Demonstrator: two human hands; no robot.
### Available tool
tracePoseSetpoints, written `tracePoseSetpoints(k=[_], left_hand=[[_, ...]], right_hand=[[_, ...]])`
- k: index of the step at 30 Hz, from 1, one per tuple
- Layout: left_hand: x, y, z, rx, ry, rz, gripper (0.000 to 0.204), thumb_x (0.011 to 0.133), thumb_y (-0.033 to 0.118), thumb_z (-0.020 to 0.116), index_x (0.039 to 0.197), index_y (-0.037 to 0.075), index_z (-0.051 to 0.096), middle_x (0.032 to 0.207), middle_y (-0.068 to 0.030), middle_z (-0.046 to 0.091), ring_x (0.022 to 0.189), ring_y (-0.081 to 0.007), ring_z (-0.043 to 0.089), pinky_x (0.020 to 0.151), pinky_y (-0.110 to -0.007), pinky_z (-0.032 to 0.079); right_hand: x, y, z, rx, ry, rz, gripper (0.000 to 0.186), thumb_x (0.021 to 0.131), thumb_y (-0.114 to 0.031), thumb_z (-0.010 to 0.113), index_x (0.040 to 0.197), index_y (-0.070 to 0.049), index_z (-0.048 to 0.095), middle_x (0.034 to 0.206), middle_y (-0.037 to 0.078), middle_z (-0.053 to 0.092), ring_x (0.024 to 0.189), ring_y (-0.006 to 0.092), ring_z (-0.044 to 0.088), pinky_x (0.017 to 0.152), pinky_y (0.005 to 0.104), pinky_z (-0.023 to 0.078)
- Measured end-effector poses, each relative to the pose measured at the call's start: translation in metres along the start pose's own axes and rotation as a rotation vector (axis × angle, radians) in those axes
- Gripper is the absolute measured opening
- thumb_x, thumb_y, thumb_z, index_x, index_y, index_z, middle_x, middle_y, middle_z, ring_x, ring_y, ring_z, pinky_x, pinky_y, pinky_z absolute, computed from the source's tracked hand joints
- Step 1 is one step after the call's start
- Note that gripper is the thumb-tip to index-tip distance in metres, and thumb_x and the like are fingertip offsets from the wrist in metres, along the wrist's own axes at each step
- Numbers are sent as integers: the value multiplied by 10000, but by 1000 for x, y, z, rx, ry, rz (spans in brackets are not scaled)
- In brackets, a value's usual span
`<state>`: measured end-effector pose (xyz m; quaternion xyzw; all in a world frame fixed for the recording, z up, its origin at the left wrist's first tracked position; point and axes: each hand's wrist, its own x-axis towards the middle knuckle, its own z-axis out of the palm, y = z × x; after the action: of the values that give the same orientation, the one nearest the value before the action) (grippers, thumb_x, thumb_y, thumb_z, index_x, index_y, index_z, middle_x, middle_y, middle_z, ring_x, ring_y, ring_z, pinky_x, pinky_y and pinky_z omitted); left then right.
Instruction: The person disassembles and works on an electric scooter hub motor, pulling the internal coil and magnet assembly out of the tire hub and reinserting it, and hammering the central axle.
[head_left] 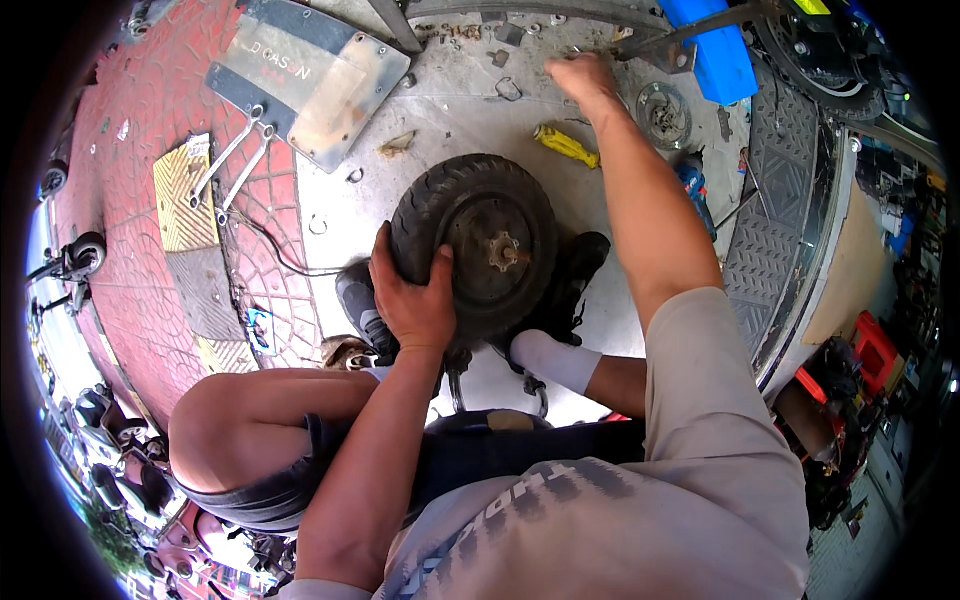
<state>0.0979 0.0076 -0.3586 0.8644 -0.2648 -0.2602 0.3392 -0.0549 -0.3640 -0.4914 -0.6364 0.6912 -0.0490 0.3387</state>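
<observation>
A small black-tyred wheel (480, 245) stands on the floor between my shoes, its hub and a toothed metal piece (503, 252) facing up toward me. My left hand (415, 300) grips the tyre's left side, thumb over the sidewall and fingers round the tread. Far ahead, my right arm stretches out to the floor beside a metal frame leg. There my right hand (582, 78) is closed, its fingertips drawn together; what they hold, if anything, is too small to make out. A yellow-handled tool (567, 146) and a round metal disc (663, 115) lie near that arm.
A scuffed metal panel (310, 85) lies at the far left, with two wrenches (245, 170) beside it. Behind the disc stands a blue bin (722, 60). A blue power tool (694, 185) rests right of my forearm. Small loose parts (508, 88) dot the floor ahead.
</observation>
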Motion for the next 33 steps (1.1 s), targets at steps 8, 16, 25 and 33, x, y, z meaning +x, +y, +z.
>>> tracePoseSetpoints(k=[8, 16, 25, 33], left_hand=[[-1, -2, 0, 43, 31, -31, 859, 848, 414, 837, 1561, 85, 491, 1361, -226, 616, 1288, -436, 609, 1104, -506, 479], [3, 5, 0, 137, 11, -89, 881, 830, 464, 827, 1570, 132, 483, 1352, -199, 621, 1250, -426, 641, 1062, -510, 515], [1, 9, -4, 136, -22, -136, 885, 815, 464, 826, 1569, 164, 473, 1354, -182, 615, 1228, -407, 661, 1045, -507, 540], [2, 9, -7, 123, -35, -166, 885, 798, 452, 819, 1563, 164, 480, 1345, -185, 617, 1223, -406, 662, 1028, -510, 550]], right_hand=[[-216, -41, -7, 735, -480, -148, 124, 839, -147, 795, 933, -67, 792, 776, -30, 679, 680, 50, 565, 584, 246, 407], [-244, -46, -4, 434, -554, -389, 145, 875, -115, 798, 992, -29, 802, 783, -12, 686, 719, 56, 586, 632, 262, 461], [-247, -50, -5, 275, -539, -424, 153, 815, -89, 784, 955, -28, 795, 740, 14, 686, 703, 103, 621, 642, 308, 504], [-254, -50, 0, 190, -472, -431, 161, 812, -97, 783, 964, -43, 783, 741, 50, 685, 690, 136, 638, 654, 328, 522]])
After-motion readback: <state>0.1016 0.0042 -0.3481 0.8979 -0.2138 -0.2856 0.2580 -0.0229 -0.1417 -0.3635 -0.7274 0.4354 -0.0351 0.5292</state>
